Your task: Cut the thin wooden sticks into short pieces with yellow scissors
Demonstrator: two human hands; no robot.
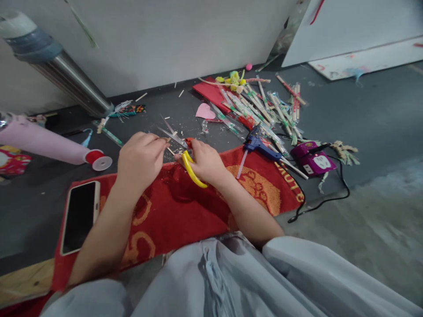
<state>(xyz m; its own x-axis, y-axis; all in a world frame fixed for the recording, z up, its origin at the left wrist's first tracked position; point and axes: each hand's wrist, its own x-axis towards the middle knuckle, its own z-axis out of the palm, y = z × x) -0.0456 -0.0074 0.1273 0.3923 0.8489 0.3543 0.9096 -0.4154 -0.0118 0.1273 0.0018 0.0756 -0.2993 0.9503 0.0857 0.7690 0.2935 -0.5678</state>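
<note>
My right hand [206, 163] is closed around a pair of scissors with yellow handles [193, 171]. Their metal blades [172, 135] point away to the upper left and are parted. A small red-orange piece [189, 141] shows by the right fingertips; its kind is unclear. My left hand [142, 158] is pinched shut just left of the blades, and what it grips is mostly hidden by the fingers. A thin pale stick [170, 151] shows between the two hands. Small white scraps [181, 133] lie scattered beyond the scissors.
A red towel [185, 207] lies beneath my forearms, with a phone [81, 215] on its left. To the right are a blue glue gun [261, 145], wrapped chopsticks [254, 108] and a purple power socket [312, 158]. A pink bottle [46, 136], ribbon spool [99, 160] and steel flask [72, 79] stand left.
</note>
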